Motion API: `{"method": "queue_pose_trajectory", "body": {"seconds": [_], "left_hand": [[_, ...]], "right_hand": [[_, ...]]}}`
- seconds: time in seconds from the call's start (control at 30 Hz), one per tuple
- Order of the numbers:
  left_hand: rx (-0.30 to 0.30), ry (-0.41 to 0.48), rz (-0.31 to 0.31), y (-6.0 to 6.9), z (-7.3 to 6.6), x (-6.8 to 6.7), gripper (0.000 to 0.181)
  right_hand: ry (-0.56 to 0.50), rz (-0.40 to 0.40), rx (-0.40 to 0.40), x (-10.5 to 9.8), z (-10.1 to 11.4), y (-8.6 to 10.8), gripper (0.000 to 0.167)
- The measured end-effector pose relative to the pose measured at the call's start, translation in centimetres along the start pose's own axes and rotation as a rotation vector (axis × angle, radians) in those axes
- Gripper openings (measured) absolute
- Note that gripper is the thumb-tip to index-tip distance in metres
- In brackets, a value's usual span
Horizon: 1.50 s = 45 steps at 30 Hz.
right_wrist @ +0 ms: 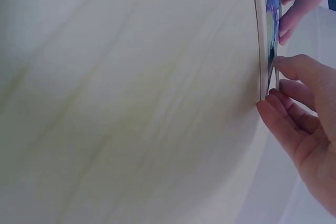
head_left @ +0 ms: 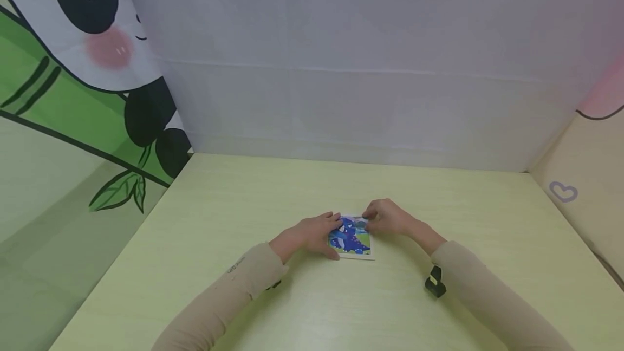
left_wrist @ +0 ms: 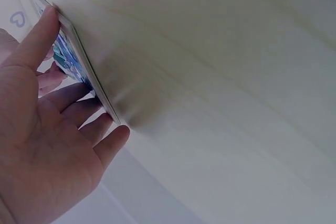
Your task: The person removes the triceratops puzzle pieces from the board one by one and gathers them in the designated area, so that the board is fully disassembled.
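Note:
A small square picture puzzle (head_left: 352, 240) with a blue dinosaur in a pale frame lies flat on the table, between both hands. My left hand (head_left: 314, 234) rests along its left side, fingers extended over the picture and frame. In the left wrist view, the thumb (left_wrist: 39, 38) lies on the frame's edge. At the far right corner, my right hand (head_left: 388, 217) pinches a thin puzzle piece (right_wrist: 277, 78) between thumb and fingers. That piece is slightly tilted up from the board in the right wrist view. Fingers partly cover its picture.
The pale yellow table (head_left: 234, 194) extends around the puzzle. A light wall sheet (head_left: 341, 107) stands behind it, a panda-printed panel (head_left: 112, 123) at left and a cream panel (head_left: 585, 177) at right. A black device (head_left: 435, 281) hangs by the right cuff.

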<state>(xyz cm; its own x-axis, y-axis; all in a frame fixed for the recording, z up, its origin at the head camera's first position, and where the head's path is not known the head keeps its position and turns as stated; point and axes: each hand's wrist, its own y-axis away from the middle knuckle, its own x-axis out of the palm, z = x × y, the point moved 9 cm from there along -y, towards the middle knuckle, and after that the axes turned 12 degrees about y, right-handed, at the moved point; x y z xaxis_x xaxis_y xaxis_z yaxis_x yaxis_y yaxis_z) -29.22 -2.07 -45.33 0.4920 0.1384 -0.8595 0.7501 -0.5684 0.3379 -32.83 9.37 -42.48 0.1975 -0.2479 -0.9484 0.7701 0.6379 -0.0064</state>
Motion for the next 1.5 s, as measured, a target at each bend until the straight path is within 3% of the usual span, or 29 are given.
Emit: {"method": "queue_pose_trajectory", "body": {"seconds": [0.27,0.5,0.7,1.3,1.5], "left_hand": [[-0.009,-0.021,0.009,0.3,-0.5,-0.2,0.086],[-0.034,-0.023,0.012,0.3,-0.6,-0.4,0.086],[-0.038,-0.025,0.016,0.4,-0.7,-0.4,0.086],[-0.046,-0.056,0.01,0.1,-0.5,-0.2,0.086],[-0.045,-0.048,0.008,0.1,-0.4,-0.2,0.086]], "right_hand": [[-0.007,0.062,0.083,0.3,-0.4,-0.5,0.027],[0.004,0.054,0.002,-0.2,-0.2,-0.9,0.025],[-0.001,0.066,0.023,0.1,-0.3,-0.9,0.026],[0.213,-0.001,0.007,-0.7,1.7,-0.6,0.027],[0.327,-0.027,-0.066,-1.1,3.0,-0.2,0.028]]}}
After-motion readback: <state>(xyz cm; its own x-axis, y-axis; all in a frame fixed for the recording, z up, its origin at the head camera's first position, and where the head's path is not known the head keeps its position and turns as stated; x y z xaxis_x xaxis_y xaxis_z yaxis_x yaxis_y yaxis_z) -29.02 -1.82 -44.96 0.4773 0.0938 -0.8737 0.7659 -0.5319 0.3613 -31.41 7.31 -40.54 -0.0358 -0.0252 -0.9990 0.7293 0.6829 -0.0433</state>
